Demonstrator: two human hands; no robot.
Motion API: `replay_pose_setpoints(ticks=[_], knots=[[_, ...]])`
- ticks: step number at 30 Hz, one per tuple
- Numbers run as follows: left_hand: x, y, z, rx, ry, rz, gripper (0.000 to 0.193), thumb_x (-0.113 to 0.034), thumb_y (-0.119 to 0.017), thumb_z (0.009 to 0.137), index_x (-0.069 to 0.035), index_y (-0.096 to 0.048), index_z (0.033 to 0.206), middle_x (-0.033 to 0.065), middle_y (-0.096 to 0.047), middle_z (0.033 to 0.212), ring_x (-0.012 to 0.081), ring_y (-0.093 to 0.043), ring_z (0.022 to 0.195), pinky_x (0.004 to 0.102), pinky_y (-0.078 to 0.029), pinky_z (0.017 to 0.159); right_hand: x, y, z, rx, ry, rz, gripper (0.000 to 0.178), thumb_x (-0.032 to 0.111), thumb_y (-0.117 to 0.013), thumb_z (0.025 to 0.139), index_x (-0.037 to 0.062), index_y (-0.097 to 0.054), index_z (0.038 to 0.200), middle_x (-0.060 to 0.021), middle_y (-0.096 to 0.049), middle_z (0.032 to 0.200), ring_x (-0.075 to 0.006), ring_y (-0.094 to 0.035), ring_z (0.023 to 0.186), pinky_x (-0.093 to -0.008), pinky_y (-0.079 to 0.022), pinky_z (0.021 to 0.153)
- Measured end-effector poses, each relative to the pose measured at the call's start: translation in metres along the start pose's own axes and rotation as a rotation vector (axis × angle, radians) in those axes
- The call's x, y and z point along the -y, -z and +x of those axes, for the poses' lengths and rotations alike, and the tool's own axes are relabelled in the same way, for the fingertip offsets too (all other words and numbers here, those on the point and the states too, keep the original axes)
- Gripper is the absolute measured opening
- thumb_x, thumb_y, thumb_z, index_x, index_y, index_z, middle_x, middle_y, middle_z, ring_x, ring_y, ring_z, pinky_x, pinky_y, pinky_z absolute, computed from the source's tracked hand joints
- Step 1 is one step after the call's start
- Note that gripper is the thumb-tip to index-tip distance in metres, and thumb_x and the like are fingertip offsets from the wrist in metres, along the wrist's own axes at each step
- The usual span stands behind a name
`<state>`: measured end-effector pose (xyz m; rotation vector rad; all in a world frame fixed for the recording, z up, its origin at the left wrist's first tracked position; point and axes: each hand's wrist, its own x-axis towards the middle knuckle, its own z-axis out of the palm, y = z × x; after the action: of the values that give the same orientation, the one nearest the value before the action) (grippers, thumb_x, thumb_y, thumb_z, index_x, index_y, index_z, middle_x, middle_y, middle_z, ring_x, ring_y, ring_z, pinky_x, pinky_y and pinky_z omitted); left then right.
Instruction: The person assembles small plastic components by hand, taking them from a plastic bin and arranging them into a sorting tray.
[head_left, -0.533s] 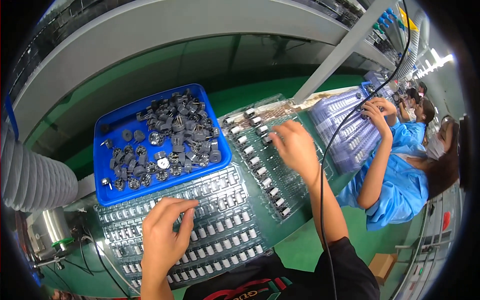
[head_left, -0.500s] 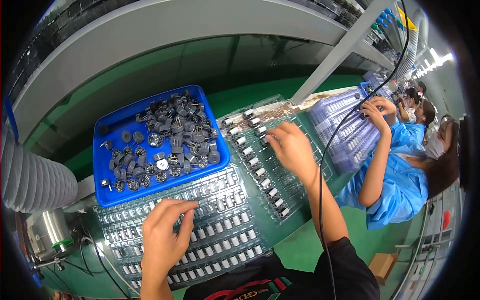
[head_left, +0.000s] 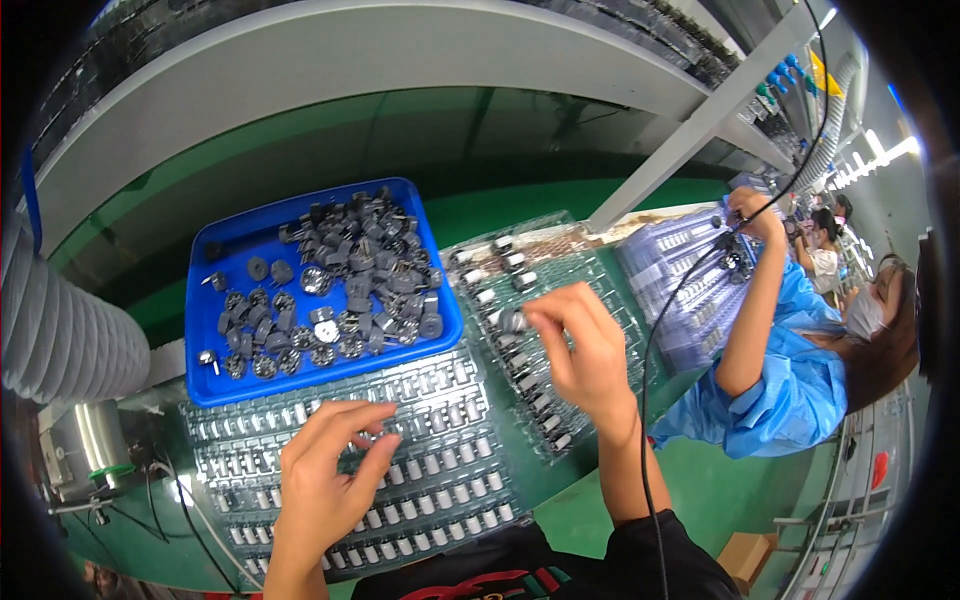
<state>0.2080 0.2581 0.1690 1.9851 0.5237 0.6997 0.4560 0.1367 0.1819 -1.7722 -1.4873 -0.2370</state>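
Left hand: the left hand (head_left: 325, 480) rests fingers-down on the near clear tray (head_left: 440, 470), fingertips curled narrowly over a row of small grey cylinders; whether it pinches one cannot be told.
Right hand: the right hand (head_left: 585, 345) hovers over the far clear tray (head_left: 530, 300), thumb and forefinger closed on a small grey part (head_left: 512, 320).
Blue tray: a blue tray (head_left: 215, 375) heaped with dark round parts (head_left: 350, 270) sits just behind the near tray on the green surface (head_left: 560, 510).
Co-worker: a person in a blue smock (head_left: 790, 380) works at more trays to the right.
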Motion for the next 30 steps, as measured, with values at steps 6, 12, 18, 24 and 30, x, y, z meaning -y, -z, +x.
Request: replay_pose_setpoints(ticks=[6,12,18,24,30], knots=[[-0.005,-0.008,-0.007,0.011,0.154,-0.406,0.051,0.001,-0.08,0.075,0.0,-0.062,0.123,0.0145,-0.066,0.109,0.0188,-0.068,0.089,0.0289,-0.06,0.074,0.069,-0.034,-0.015,-0.035,0.242,0.136,0.029,-0.008,-0.075,0.068,-0.0017,-0.069,0.095,-0.0112,-0.063,0.084,-0.0242,-0.062,0.066,-0.032,-0.049,0.052],[-0.002,-0.001,-0.007,-0.056,0.081,-0.521,0.042,0.007,-0.076,0.076,0.003,-0.066,0.116,0.0171,-0.066,0.113,0.021,-0.066,0.101,0.028,-0.06,0.079,0.087,-0.053,-0.012,-0.067,0.197,0.396,0.035,-0.004,-0.075,0.064,-0.0031,-0.07,0.099,-0.01,-0.063,0.089,-0.0204,-0.061,0.066,-0.0294,-0.049,0.053],[-0.002,0.003,-0.007,-0.049,0.091,-0.698,0.039,0.01,-0.073,0.078,0.008,-0.063,0.116,0.0198,-0.067,0.11,0.0223,-0.068,0.097,0.0288,-0.06,0.081,0.085,-0.044,-0.003,-0.002,0.315,0.351,0.031,-0.003,-0.078,0.064,-0.0003,-0.073,0.095,-0.0083,-0.064,0.087,-0.0211,-0.063,0.07,-0.0297,-0.052,0.058],[0.001,0.001,-0.013,-0.097,0.123,-0.741,0.034,0.014,-0.068,0.081,0.013,-0.06,0.115,0.0219,-0.067,0.11,0.0206,-0.068,0.096,0.0281,-0.057,0.083,0.09,-0.047,-0.007,0.002,0.251,0.383,0.03,-0.002,-0.075,0.071,-0.0014,-0.071,0.101,-0.0103,-0.065,0.091,-0.0216,-0.063,0.07,-0.0302,-0.052,0.06],[0.006,0.0,-0.015,-0.141,0.157,-0.664,0.036,0.015,-0.068,0.08,0.011,-0.062,0.116,0.0199,-0.066,0.11,0.0199,-0.068,0.095,0.0273,-0.058,0.083,0.096,-0.042,-0.008,0.003,0.215,0.384,0.027,0.004,-0.076,0.076,-0.0007,-0.071,0.102,-0.0093,-0.065,0.092,-0.0208,-0.063,0.071,-0.0298,-0.051,0.061]])
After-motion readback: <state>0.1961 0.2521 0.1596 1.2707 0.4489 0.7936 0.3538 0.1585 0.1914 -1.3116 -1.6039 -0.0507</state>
